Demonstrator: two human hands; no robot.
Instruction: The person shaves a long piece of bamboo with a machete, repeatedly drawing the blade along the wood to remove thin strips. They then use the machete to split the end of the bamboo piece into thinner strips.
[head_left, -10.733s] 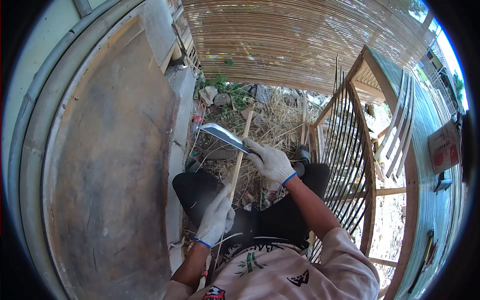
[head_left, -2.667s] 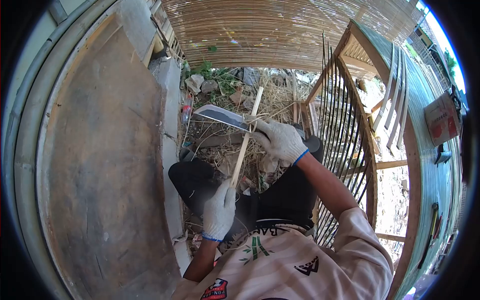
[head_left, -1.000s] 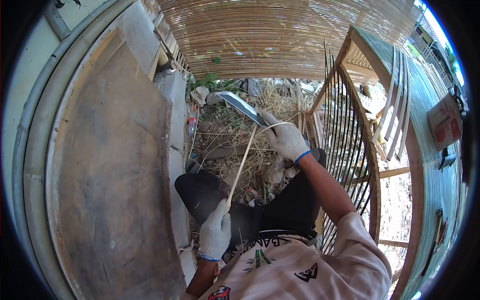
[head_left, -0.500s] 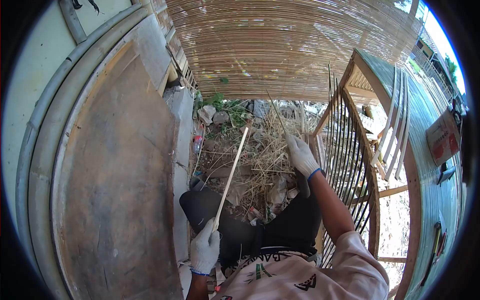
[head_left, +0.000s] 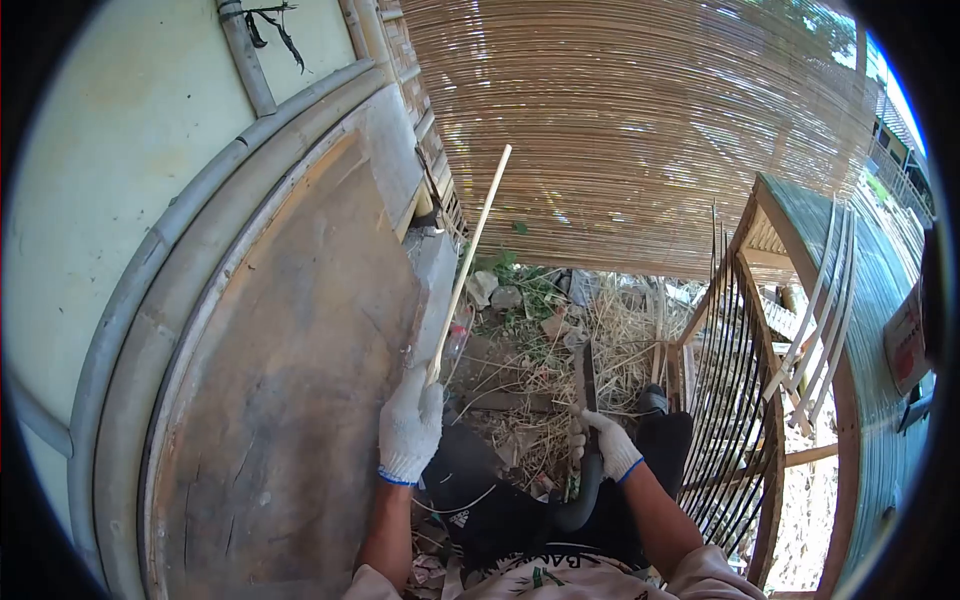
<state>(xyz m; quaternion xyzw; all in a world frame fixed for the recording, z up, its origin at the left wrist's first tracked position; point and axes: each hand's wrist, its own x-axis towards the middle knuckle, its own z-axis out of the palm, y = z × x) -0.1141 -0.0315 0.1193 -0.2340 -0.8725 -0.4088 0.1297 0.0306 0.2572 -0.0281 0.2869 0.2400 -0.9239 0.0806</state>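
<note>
My left hand [head_left: 410,425], in a white knit glove with a blue cuff, is closed around the lower end of a pale, thin bamboo stick [head_left: 472,255]. The stick points up and slightly right, across the bamboo screen. My right hand [head_left: 608,445], gloved the same way, is closed on the handle of a dark curved blade tool [head_left: 588,385]. The blade points up, and the grey curved handle end [head_left: 580,510] hangs below the hand over my dark trousers. Some of the right fingers are hidden behind the handle.
A brown wooden board [head_left: 290,370] stands at the left. Ahead hangs a bamboo screen [head_left: 620,130], above ground littered with straw [head_left: 625,320]. At the right is a wooden frame with dark slats [head_left: 735,390] and a green-topped table [head_left: 880,330] with pale strips [head_left: 825,290].
The view has shifted left and up. My left hand has raised the stick. My right hand has come down nearer my lap; the thin strip by it is gone and the blade now shows.
</note>
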